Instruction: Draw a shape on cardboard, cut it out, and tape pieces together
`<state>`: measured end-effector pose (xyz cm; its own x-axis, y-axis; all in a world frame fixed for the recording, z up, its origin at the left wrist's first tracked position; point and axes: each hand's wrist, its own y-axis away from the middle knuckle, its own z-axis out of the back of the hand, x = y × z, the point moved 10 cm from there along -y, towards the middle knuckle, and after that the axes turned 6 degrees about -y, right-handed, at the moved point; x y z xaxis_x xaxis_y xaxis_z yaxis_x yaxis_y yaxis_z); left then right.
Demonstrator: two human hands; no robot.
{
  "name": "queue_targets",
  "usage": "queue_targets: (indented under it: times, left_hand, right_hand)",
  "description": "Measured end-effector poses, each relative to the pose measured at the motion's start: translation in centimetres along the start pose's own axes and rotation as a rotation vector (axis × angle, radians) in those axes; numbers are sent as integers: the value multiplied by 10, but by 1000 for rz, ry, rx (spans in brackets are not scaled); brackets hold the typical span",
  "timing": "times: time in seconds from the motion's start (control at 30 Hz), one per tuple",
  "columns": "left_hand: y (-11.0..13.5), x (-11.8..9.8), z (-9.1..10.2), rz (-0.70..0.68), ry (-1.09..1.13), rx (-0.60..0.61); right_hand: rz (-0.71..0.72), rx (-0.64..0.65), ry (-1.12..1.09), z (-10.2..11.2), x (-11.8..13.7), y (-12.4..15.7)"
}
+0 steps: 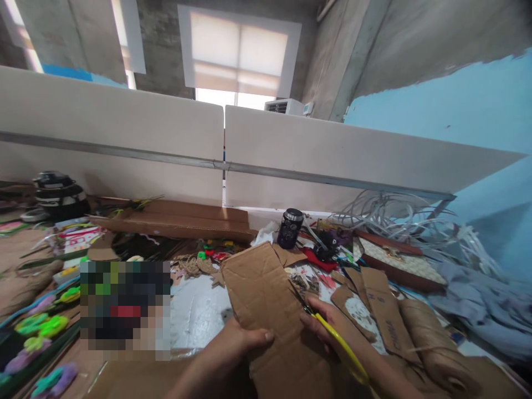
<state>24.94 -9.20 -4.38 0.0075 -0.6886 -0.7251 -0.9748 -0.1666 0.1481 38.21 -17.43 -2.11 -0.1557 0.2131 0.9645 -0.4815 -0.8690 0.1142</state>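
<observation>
Probably the main risk lies along the right edge of the cardboard (266, 293), which is held up near the middle of the scene, tilted. The left hand (239, 349) has it pinched on its left side, thumb flat on the face. The right hand (328, 321) is closed round the yellow handles of the scissors (344, 354), whose blades lie at the right edge; whether these 2 blades are apart or together I cannot tell. With 1 hand alone seeming to steady it, the sheet could swing or buckle under a hard squeeze, and a cut could then stray. Creases on its face might fold first and drag the blades aside. The left thumb is clear of the blades, but a slip leftward across the face could reach it.

Clutter adds to this: the twine (432, 338) and offcuts (382, 305) on the near right leave the right elbow little room, and a knock could set the roll moving. On the far side, the jar (290, 235) stands just beyond the sheet's top, so a sudden upward jerk might tip it.
</observation>
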Motion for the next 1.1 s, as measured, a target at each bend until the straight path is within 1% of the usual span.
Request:
queue_targets:
  times: [0.1, 0.2, 0.3, 0.43, 0.5, 0.6, 0.67, 0.7, 0.87, 1.0, 1.1]
  left_hand:
    - [1, 1, 0, 10, 6, -1]
    - [2, -2, -4, 3, 17, 6]
    - [4, -7, -10, -16, 36, 23]
    - [4, -7, -11, -7, 31, 31]
    - [4, -5, -10, 5, 19, 29]
    - [3, 0, -7, 21, 8, 16]
    - [3, 2, -6, 29, 4, 12]
    - [2, 2, -5, 29, 3, 12]
    - [3, 1, -7, 26, 6, 33]
    - [4, -2, -9, 9, -4, 64]
    - [5, 0, -11, 17, -15, 84]
  right_hand:
    - [65, 26, -125, -5, 5, 0]
    - [42, 12, -195, -6, -2, 0]
    - [27, 2, -201, -6, -1, 1]
    - [98, 47, -149, -7, 21, 3]
    - [84, 30, -91, -3, 25, 3]
    - [15, 2, -26, 1, 18, 3]
    - [3, 1, -32, 2, 15, 2]
    - [17, 5, -45, 1, 15, 2]
    - [174, 24, -120, -4, 23, 0]
    - [168, 4, -181, -5, 13, 0]
    - [174, -23, -143, -3, 11, 3]
